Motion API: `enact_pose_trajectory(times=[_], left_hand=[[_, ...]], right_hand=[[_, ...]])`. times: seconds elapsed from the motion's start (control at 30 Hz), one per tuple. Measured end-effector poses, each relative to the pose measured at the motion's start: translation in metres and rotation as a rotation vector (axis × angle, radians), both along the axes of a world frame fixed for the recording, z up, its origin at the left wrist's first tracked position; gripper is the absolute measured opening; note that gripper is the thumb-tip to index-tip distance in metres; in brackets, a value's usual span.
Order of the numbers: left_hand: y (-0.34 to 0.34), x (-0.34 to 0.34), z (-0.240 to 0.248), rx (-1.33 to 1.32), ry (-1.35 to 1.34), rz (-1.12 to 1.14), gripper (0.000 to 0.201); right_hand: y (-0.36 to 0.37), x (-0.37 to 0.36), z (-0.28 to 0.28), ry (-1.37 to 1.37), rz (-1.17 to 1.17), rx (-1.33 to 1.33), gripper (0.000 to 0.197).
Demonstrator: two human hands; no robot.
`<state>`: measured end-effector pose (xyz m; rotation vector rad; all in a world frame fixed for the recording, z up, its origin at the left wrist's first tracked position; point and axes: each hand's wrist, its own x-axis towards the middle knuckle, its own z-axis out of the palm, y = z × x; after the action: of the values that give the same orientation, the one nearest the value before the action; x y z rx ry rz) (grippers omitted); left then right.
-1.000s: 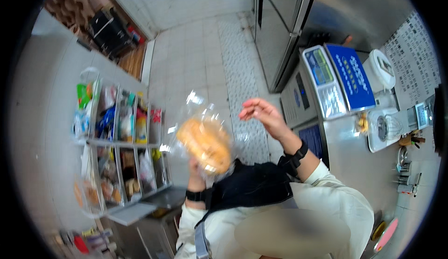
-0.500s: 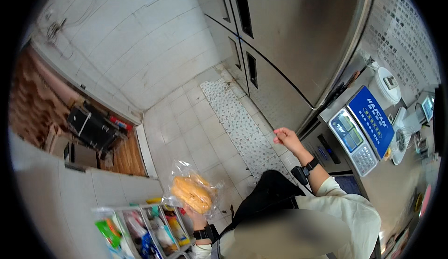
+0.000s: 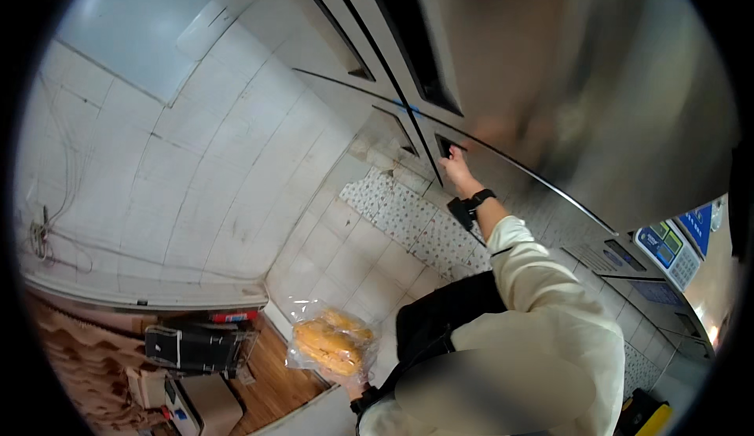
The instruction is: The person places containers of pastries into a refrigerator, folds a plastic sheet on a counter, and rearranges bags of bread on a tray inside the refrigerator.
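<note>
A clear plastic bag of yellow-orange, bread-like food (image 3: 326, 343) rests in my left hand (image 3: 345, 379); the bag hides most of the fingers. My right hand (image 3: 457, 170) is stretched out to the tall steel refrigerator (image 3: 542, 51). Its fingers are hooked into the dark recessed door handle (image 3: 444, 144) of a lower door. That door looks closed. Black bands with small devices sit on both wrists.
A patterned strip (image 3: 416, 220) runs along the tiled floor by the refrigerator. To the right stands a blue-and-white digital scale (image 3: 667, 247). A doorway at lower left shows a wooden floor (image 3: 283, 365), a black folded item (image 3: 192, 347) and a beige box (image 3: 206, 404).
My right hand has moved forward from open air to the refrigerator's lower handle. The view has turned and come nearer the refrigerator; the rack has left view. The bag stays in my left hand.
</note>
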<state>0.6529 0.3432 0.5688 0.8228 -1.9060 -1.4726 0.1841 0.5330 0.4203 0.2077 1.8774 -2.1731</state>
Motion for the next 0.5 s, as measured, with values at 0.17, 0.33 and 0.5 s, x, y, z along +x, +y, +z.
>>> enact_pose_trajectory(times=[0.17,0.33,0.5], left_hand=[[-0.117,-0.037,-0.034,0.603,0.341,-0.139,0.053],[-0.223,-0.123,-0.027,0.597,0.105,-0.439,0.05],[-0.281,-0.199,0.008,0.039,-0.108,-0.738,0.047]], right_hand=[[-0.067,-0.034,0.0,-0.008,-0.162,0.127,0.059],[-0.077,-0.022,-0.009,0.252,-0.436,0.428,0.055],[-0.105,0.011,-0.02,0.261,-0.668,0.465,0.048]])
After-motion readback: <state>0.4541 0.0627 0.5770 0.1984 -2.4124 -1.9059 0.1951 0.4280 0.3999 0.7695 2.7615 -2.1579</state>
